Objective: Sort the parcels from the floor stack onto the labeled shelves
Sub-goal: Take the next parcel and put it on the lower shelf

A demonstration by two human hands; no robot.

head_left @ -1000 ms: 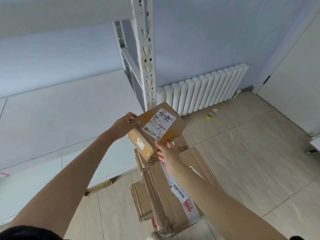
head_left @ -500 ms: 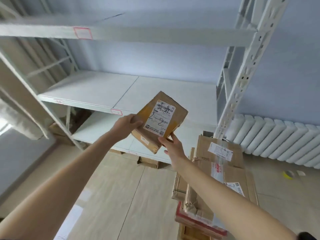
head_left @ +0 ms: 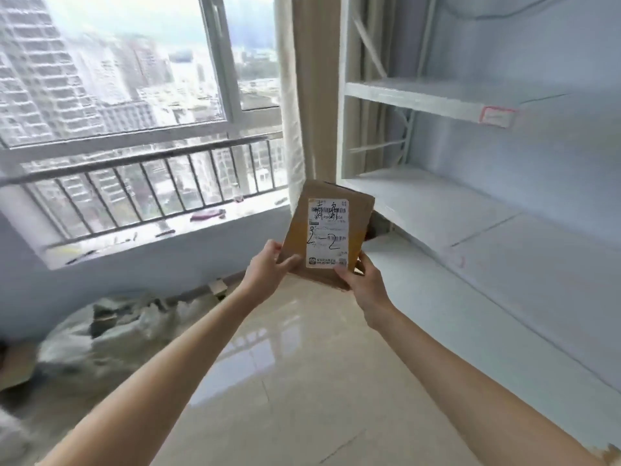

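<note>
I hold a small brown cardboard parcel [head_left: 332,210] upright in front of me, its white label with black handwriting "2-2" facing me. My left hand [head_left: 268,267] grips its lower left corner, thumb on the front. My right hand [head_left: 361,280] grips its lower right corner, thumb on the label's bottom edge. The white metal shelf unit [head_left: 437,213] stands to the right, with a red-bordered label [head_left: 496,116] on the edge of an upper shelf. The parcel is level with the middle shelf's left end. The floor stack is out of view.
A large window [head_left: 134,95] with a dark railing fills the left side, a beige curtain [head_left: 302,95] beside it. A heap of plastic wrap and debris [head_left: 111,324] lies on the floor at left. Glossy floor tiles [head_left: 302,381] spread below my arms.
The view has swung left from the parcel stack and radiator to the window and the shelf's left end. Both hands carried the parcel along and turned it upright.
</note>
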